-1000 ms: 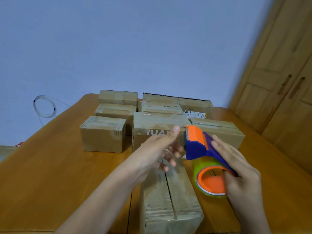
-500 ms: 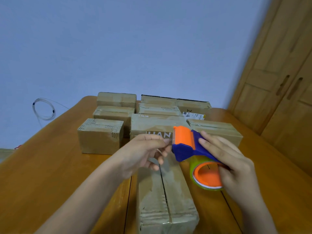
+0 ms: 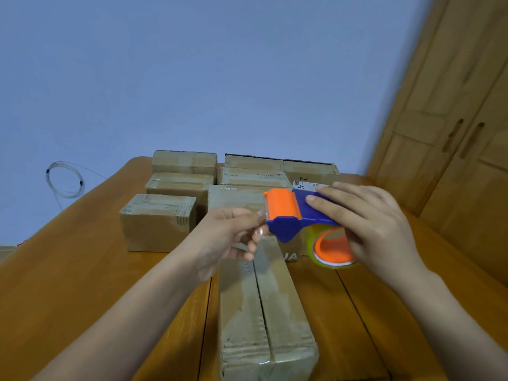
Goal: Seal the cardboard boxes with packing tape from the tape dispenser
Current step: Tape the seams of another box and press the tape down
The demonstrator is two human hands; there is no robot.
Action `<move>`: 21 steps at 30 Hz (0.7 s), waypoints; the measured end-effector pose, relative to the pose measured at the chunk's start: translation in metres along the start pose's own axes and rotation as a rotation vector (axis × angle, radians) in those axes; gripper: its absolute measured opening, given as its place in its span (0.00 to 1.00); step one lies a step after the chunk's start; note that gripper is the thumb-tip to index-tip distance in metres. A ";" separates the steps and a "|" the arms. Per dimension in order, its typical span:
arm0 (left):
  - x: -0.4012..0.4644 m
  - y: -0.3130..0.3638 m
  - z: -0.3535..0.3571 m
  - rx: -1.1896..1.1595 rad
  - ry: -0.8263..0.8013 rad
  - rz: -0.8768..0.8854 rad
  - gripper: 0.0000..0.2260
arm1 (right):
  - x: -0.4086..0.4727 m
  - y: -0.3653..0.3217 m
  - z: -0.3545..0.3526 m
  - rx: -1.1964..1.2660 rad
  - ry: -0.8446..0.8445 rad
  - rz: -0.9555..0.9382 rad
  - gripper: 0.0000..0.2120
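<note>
Facing a wooden table (image 3: 68, 284), we see a blue wall behind it, a wooden wardrobe (image 3: 453, 119) at right, and a coil of thin cable (image 3: 65, 179) hanging at left. Our left hand (image 3: 228, 237) and forearm cross in front of the mid boxes; the dispenser (image 3: 291, 215) hides part of one printed box.

Dispenser: blue body, orange front guard, orange core with a clear yellowish tape roll (image 3: 334, 250). It's held in the air above the far end of the long box (image 3: 264, 312), near table centre. Right hand (image 3: 368, 224) grips it from above, fingers curled over the blue handle. Left hand pinches at the tape end just at the orange guard; the tape itself is barely visible.

Long box: lies lengthwise toward us, centre seam showing, creased, some old clear tape on it.

Count: one dispenser, one roll, about eight boxes — one long in front, small box (image 3: 158, 222) at left, rest clustered behind; exact count unclear.
</note>
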State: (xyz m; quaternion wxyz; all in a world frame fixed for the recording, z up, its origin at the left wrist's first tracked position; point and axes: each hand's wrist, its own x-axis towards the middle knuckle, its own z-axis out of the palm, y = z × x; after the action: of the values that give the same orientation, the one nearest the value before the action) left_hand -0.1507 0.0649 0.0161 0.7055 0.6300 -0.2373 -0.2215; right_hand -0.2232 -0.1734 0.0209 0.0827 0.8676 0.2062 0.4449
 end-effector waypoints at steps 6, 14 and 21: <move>0.005 0.003 0.017 -0.104 0.162 0.036 0.11 | 0.004 -0.007 0.007 -0.014 0.132 0.057 0.16; 0.002 0.002 0.015 -0.015 0.176 0.044 0.17 | 0.015 0.013 0.011 -0.143 0.093 -0.118 0.18; 0.007 0.015 -0.003 0.066 0.213 0.072 0.20 | 0.036 0.017 0.005 -0.069 0.034 -0.201 0.22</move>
State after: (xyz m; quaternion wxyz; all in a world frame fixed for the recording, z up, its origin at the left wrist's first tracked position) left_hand -0.1438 0.0644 0.0308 0.7132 0.6638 -0.1904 -0.1198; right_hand -0.1953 -0.1732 0.0500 0.1532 0.8316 0.2779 0.4558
